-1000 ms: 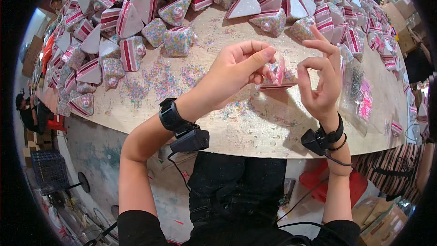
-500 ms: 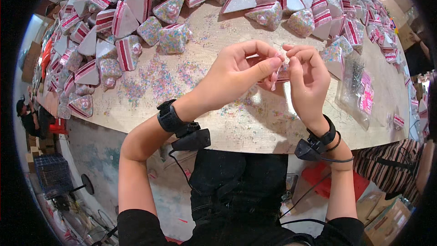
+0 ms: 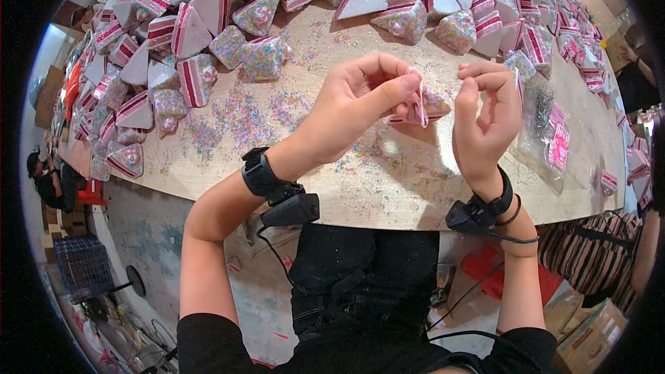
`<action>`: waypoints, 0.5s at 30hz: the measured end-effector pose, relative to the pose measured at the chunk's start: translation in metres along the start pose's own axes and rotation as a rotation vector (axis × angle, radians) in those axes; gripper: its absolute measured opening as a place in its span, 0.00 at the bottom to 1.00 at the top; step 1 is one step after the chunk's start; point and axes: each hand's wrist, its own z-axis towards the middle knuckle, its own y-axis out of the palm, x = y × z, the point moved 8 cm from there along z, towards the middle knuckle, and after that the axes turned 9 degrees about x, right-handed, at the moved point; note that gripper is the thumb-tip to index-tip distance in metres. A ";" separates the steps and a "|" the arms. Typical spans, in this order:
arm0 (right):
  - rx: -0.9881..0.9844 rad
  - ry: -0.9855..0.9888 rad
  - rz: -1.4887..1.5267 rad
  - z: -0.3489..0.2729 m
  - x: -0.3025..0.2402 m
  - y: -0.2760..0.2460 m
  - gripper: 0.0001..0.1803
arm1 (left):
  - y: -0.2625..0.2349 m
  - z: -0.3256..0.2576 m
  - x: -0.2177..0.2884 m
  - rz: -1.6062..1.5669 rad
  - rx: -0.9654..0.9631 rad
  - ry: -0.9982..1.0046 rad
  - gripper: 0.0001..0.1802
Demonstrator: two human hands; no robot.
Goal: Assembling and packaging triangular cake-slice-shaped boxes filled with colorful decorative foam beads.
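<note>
My left hand (image 3: 360, 100) pinches the top of a small triangular packet (image 3: 428, 107), pink-striped with a clear side showing coloured sprinkles, held just above the wooden table (image 3: 388, 180). My right hand (image 3: 485, 114) is curled right beside it, fingers bent at the packet's upper right edge and touching it. Both wrists carry black bands with small devices. Part of the packet is hidden behind my fingers.
Several finished triangular packets (image 3: 201, 48) are heaped across the far and left side of the table. Loose coloured sprinkles (image 3: 242, 118) are scattered on the wood. Clear bags with pink labels (image 3: 554, 142) lie at the right. Another person in striped clothing (image 3: 596, 263) is at the right edge.
My right hand, open with fingers spread a second ago, has closed in on the packet. Both hands have stayed over the same spot of the table.
</note>
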 end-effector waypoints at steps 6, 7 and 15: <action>-0.091 -0.388 -0.208 -0.009 -0.026 0.015 0.10 | 0.008 -0.004 0.002 0.045 -0.067 0.038 0.08; -0.091 -0.388 -0.208 -0.009 -0.028 0.015 0.10 | 0.011 -0.005 0.005 0.082 -0.086 0.069 0.08; -0.291 0.257 0.302 -0.019 0.006 0.028 0.04 | 0.031 -0.034 0.066 1.006 0.036 1.075 0.05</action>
